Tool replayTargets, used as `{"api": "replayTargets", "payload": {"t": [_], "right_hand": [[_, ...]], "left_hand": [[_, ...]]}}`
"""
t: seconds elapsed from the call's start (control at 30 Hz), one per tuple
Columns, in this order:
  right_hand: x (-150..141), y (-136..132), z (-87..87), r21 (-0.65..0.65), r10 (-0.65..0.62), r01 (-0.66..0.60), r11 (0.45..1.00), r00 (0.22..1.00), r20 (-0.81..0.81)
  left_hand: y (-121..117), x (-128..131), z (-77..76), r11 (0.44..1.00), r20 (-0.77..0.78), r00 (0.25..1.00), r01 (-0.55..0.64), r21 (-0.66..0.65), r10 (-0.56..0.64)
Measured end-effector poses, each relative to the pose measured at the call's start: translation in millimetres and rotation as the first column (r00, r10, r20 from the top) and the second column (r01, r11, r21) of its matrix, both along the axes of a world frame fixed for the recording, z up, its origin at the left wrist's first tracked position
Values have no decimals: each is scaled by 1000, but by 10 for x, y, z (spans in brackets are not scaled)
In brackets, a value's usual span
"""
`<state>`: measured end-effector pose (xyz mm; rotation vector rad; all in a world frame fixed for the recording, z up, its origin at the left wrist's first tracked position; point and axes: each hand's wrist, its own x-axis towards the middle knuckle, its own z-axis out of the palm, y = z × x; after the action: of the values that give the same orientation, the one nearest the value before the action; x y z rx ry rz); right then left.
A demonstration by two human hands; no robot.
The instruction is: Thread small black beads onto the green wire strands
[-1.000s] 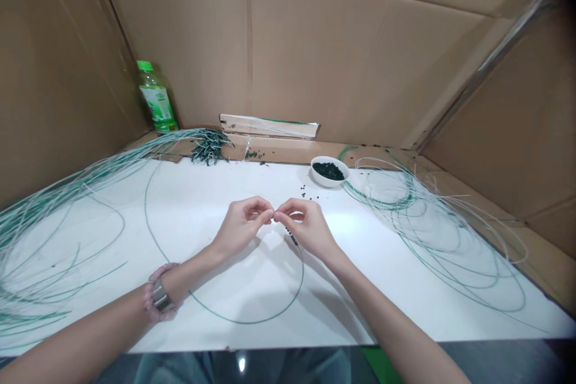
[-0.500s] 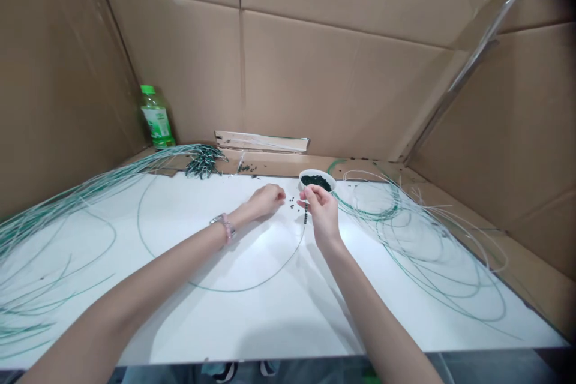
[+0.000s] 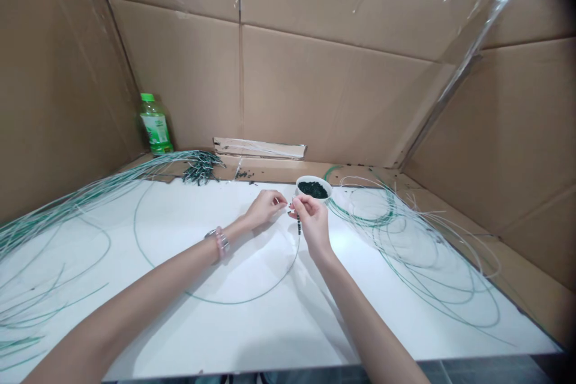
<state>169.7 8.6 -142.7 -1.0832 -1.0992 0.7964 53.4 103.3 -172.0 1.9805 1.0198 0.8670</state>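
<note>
Black beads are threaded in a short row [image 3: 299, 227] on a thin green wire [image 3: 252, 302], which curves across the white table toward the left. My right hand [image 3: 314, 225] pinches that wire near its end, just above the threaded beads. Close by on the left, my left hand [image 3: 265, 209] has its thumb and forefinger pinched together, facing the right fingertips. Whatever lies between the left fingertips is too small to make out. Right behind my right hand stands a white bowl [image 3: 330, 192] of black beads [image 3: 313, 189].
Long green wires [image 3: 112, 183] with beaded ends [image 3: 202, 168] lie at the left. Loose coils of wire [image 3: 405, 240] spread over the right side. A green bottle [image 3: 156, 126] stands in the back left corner. Cardboard walls [image 3: 315, 90] surround the white table [image 3: 252, 342].
My left hand has lifted slightly and its pinched fingertips now point toward the right hand's. The right hand stays on the wire. The whole view has tilted up a little.
</note>
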Motion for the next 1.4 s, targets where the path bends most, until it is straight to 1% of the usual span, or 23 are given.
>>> {"api": "replayTargets", "payload": {"t": [0.07,0.13,0.2,0.27,0.33,0.4,0.43,0.5,0.67,0.77,0.9,1.07,1.2,1.4], "right_hand": [[-38,-35,0,5,19,-20,1000,998,63],[-93,-81,-2,6,46,-47,999,991,126],[-158,-138,-7,-2,85,-86,996,980,179],[-221,-195,-18,-14,132,-132,991,961,243],[-272,-242,-35,-21,171,-172,985,937,305],[-304,-273,-55,-26,199,-203,979,917,346],[-313,-283,-64,-28,210,-215,976,911,355],[-321,-293,-76,-34,223,-227,973,903,366],[-325,-311,-73,-51,232,-229,972,909,347],[-331,-327,-60,-50,236,-234,971,901,363],[-340,-339,-37,-44,230,-231,972,895,382],[-334,-347,-12,-28,226,-236,971,879,419],[-324,-354,-12,-24,231,-246,969,866,444],[-319,-345,-20,-27,248,-264,964,857,452]], "left_hand": [[-155,-139,22,994,118,993,2,-110,11],[-344,-302,33,974,218,975,4,-228,47],[-529,-447,32,948,297,951,9,-317,90],[-672,-541,18,901,422,894,51,-431,151],[-755,-579,-2,832,561,800,153,-534,213],[-789,-581,-21,777,655,715,258,-574,246],[-795,-577,-27,770,676,696,286,-570,241],[-799,-575,-30,774,700,679,313,-550,223],[-799,-620,4,805,686,709,305,-508,164],[-802,-643,24,816,669,730,296,-496,141],[-810,-652,66,830,607,782,240,-504,142],[-817,-663,141,856,548,829,199,-476,111],[-826,-668,167,848,533,836,184,-496,130],[-816,-669,146,840,541,828,184,-511,148]]}}
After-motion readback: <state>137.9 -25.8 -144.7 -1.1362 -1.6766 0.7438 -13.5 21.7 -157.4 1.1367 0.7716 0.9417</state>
